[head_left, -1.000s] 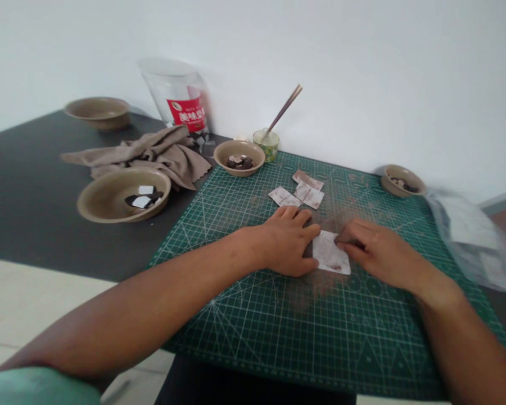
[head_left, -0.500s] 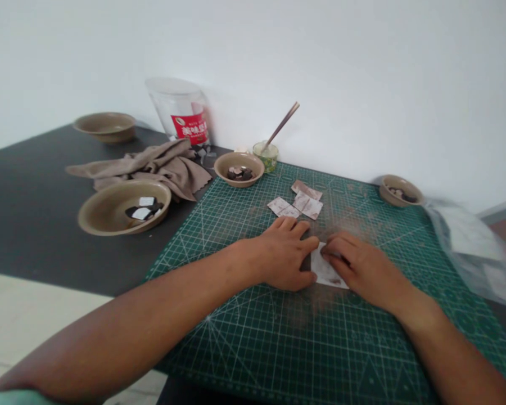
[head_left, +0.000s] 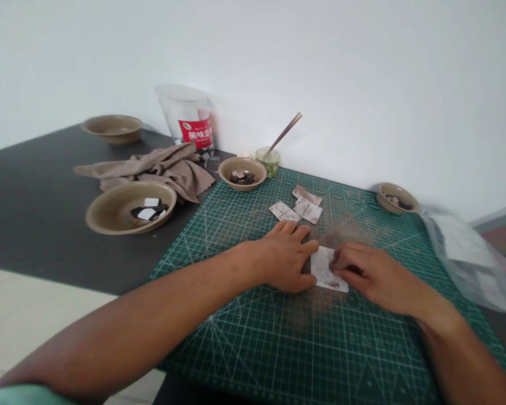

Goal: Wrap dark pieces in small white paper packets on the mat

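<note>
On the green cutting mat (head_left: 253, 349) lies a small white square sheet (head_left: 325, 270) with brownish smudges. My left hand (head_left: 289, 256) rests flat with fingers spread, its thumb and index finger touching the sheet's left edge. Fingers closed in a pinch, my right hand (head_left: 373, 275) touches the sheet's right half; a small dark thing seems to sit at the fingertips, too hidden to name. Beyond my hands lie several smudged white pieces (head_left: 307, 209).
Bowls with dark bits stand at the mat's back (head_left: 243, 187) and right (head_left: 398, 207). A larger bowl (head_left: 109, 219), a cloth (head_left: 160, 166), another bowl (head_left: 113, 135), a clear tub (head_left: 194, 132), a cup with sticks (head_left: 270, 163) and a plastic bag (head_left: 472, 253) surround it.
My right hand has slid slightly right and down, uncovering more of the white sheet. My left hand keeps its place on the edge. The view has shifted a little.
</note>
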A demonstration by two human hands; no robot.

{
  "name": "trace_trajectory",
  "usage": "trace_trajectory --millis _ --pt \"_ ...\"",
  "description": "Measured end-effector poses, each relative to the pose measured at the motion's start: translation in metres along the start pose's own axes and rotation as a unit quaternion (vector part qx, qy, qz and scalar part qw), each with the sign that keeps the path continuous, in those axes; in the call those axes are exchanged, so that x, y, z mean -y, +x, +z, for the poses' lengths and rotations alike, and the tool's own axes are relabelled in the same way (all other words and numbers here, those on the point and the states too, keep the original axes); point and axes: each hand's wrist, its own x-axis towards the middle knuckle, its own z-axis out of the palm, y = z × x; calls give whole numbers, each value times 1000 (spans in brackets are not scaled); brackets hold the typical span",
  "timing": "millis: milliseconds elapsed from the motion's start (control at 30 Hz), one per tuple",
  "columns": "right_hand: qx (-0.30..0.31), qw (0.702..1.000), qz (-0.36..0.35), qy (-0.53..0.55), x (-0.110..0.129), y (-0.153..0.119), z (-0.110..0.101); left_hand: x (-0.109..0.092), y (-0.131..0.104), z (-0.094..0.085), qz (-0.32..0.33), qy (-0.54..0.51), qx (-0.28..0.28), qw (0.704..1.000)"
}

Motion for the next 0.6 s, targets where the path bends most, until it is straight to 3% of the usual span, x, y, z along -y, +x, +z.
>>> trace_trajectory --millis 67,200,267,367,433,533,600 --pt "16 999 -33 18 3 -1 1 0 0 0 5 2 -1 1000" --pt "-53 998 -1 -27 2 -2 1 0 1 1 -3 3 -2 1000" --pt "-26 999 5 -28 1 -4 -2 0 1 1 -7 4 0 1000" --pt "37 998 -42 20 2 -6 -2 0 1 1 -2 1 5 1000" --pt "7 999 -45 24 2 -4 0 0 1 1 3 0 4 1000" --pt "-66 998 10 -23 -3 0 0 0 1 1 -1 0 -1 1000" --pt "-59 997 27 -40 -5 0 -3 0 1 1 -6 -2 0 1000"
